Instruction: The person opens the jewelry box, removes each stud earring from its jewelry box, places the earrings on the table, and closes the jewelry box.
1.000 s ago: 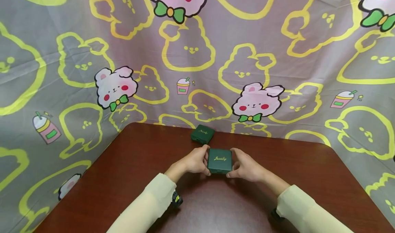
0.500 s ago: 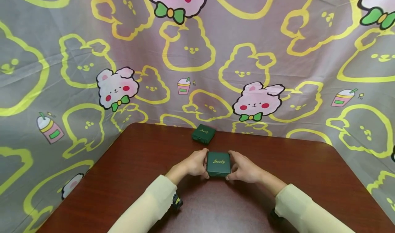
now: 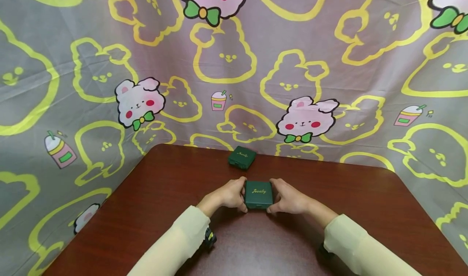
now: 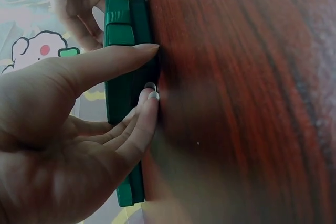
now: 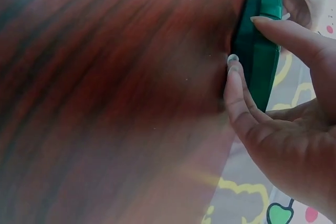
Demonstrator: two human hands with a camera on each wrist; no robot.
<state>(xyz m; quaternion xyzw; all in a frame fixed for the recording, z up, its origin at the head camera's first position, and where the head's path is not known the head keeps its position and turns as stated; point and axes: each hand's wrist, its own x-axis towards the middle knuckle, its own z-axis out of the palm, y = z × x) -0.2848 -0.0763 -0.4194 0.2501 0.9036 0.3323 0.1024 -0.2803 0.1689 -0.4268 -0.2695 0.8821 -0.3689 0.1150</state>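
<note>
A closed dark green jewelry box (image 3: 258, 195) with gold lettering on its lid sits on the brown table, its front clasp (image 4: 120, 27) visible in the left wrist view. My left hand (image 3: 232, 194) grips its left side, thumb at the front corner and fingers curled along the edge. On the opposite side my right hand (image 3: 291, 196) holds it the same way, thumb near the front. In the right wrist view the box's side wall (image 5: 260, 59) shows between thumb and fingers. Behind, slightly to the left, lies a second green jewelry box (image 3: 241, 157), turned at an angle and touched by neither hand.
The reddish-brown wooden table (image 3: 175, 174) has rounded far corners. A grey curtain (image 3: 241, 93) printed with yellow outlines and pink rabbits hangs behind it and along both sides. The second box lies close to the table's back edge.
Both hands and the box between them have shifted slightly toward me and to the left, then stayed nearly still over the last half second. The rear box has not moved on the table.
</note>
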